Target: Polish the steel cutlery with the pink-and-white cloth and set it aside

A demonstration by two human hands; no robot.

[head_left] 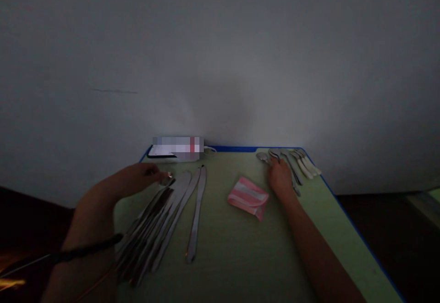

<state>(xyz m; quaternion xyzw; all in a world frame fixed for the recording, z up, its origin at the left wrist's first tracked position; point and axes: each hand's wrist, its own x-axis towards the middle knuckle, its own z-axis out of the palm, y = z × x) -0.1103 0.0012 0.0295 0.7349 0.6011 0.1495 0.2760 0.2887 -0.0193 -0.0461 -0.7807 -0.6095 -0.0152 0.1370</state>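
My left hand (pixel 146 177) hovers at the upper ends of a fan of metal table knives (pixel 168 220). Its fingers are pinched at a small shiny piece of metal, too dim to name. One knife (pixel 196 216) lies a little apart on the right of the fan. At the far right of the table, my right hand (pixel 280 177) is closed over a spoon (pixel 262 157), its bowl showing left of the fingers. Another spoon (pixel 274 152) lies just beyond the fingertips. Beside this hand are forks with pale handles (pixel 305 168).
Between the hands lies a folded pink and white striped cloth (pixel 248 197). A phone (pixel 165 150) with a lit screen and a white cable (pixel 210 150) are at the table's back left. The green table (pixel 223 257) has a blue edge and stands against a grey wall (pixel 220 55).
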